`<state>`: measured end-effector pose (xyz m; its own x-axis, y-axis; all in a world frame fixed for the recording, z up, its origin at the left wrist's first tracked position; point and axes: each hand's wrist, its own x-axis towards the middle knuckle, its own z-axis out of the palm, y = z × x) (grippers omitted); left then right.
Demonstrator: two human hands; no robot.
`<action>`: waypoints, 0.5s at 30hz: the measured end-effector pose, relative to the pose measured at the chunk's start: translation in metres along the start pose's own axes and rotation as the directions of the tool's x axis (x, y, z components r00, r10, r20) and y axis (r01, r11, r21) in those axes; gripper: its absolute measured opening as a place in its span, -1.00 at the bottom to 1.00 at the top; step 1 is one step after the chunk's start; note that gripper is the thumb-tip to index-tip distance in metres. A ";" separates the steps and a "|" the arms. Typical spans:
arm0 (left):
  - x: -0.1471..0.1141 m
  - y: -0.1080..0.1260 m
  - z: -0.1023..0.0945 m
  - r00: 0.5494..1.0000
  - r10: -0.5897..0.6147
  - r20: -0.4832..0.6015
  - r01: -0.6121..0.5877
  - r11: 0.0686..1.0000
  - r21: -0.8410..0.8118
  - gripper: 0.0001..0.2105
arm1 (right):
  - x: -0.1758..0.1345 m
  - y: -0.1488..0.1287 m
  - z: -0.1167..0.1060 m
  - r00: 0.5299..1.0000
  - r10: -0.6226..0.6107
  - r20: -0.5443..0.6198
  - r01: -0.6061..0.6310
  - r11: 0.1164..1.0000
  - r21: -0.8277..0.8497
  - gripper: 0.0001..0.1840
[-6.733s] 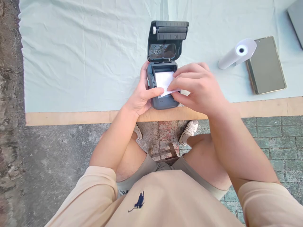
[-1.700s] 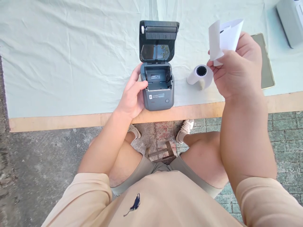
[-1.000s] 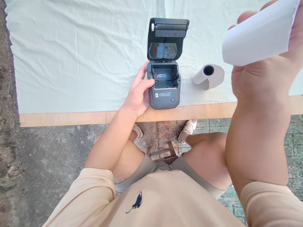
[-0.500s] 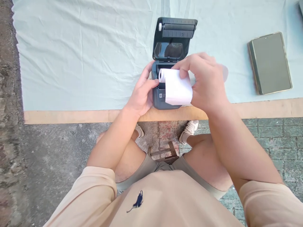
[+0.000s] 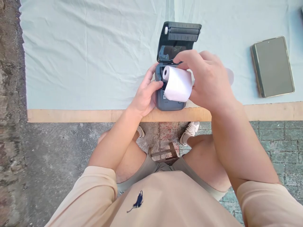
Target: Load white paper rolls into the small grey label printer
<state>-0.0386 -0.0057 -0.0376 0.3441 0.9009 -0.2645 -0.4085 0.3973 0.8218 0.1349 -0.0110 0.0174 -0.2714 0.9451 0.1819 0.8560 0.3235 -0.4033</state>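
A small dark grey label printer [image 5: 171, 105] sits at the table's front edge, its hinged lid [image 5: 182, 37] raised and tipped back. My left hand [image 5: 146, 94] grips the printer's left side, thumb on the rim of the paper bay. Over the bay, a white paper roll [image 5: 179, 83] is held at a slant, its dark-cored end facing left and a loose flap hanging over the printer's front. My right hand [image 5: 208, 82] is closed round the roll's right end, the index finger curled above it near the hinge. Most of the bay is hidden beneath the roll.
A phone [image 5: 274, 67] lies on a dark block-like thing to the right. Behind my right hand shows a pale translucent rounded piece [image 5: 230, 76]. Pale blue cloth [image 5: 82, 56] covers the table up to a bare wooden edge [image 5: 78, 115].
The paper roll has tilted, its left end rising a little over the bay. My right index finger has shifted from the roll's face up toward the lid hinge. The view has moved slightly.
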 end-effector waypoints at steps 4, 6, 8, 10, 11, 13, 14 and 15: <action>0.001 -0.003 -0.003 1.000 0.008 0.003 -0.008 1.000 0.007 -0.60 | -0.001 -0.005 -0.004 0.993 0.073 -0.090 -0.033 0.924 0.381 -0.74; 0.001 -0.003 -0.004 0.999 0.015 0.029 -0.015 1.000 -0.011 -0.59 | 0.000 -0.006 -0.004 0.983 0.154 -0.098 -0.047 0.732 0.680 -0.78; 0.001 -0.003 -0.005 0.999 0.013 0.049 -0.012 1.000 -0.023 -0.58 | 0.002 -0.006 -0.005 0.970 0.243 -0.012 -0.098 0.434 0.896 -0.80; 0.000 -0.002 -0.004 0.999 0.002 0.043 -0.001 1.000 -0.025 -0.56 | 0.005 -0.008 -0.007 0.944 0.306 0.121 -0.176 0.160 0.971 -0.79; 0.000 -0.001 -0.004 0.999 -0.006 0.034 0.006 1.000 -0.024 -0.55 | 0.006 -0.009 -0.008 0.932 0.315 0.177 -0.207 0.062 0.976 -0.79; 0.000 0.001 -0.003 0.999 -0.022 0.025 0.023 1.000 -0.022 -0.55 | 0.007 -0.011 -0.011 0.918 0.289 0.270 -0.263 -0.062 0.963 -0.79; 0.000 0.001 -0.003 0.999 -0.026 0.024 0.027 0.999 -0.023 -0.55 | 0.006 -0.011 -0.013 0.918 0.260 0.298 -0.282 -0.099 0.954 -0.79; 0.000 0.001 -0.003 0.999 -0.027 0.026 0.028 0.999 -0.026 -0.56 | 0.006 -0.011 -0.014 0.922 0.221 0.318 -0.295 -0.134 0.946 -0.78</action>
<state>-0.0413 -0.0046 -0.0377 0.3768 0.8849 -0.2739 -0.4203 0.4268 0.8007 0.1301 -0.0100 0.0357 -0.2013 0.9575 -0.2067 -0.4508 -0.2779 -0.8483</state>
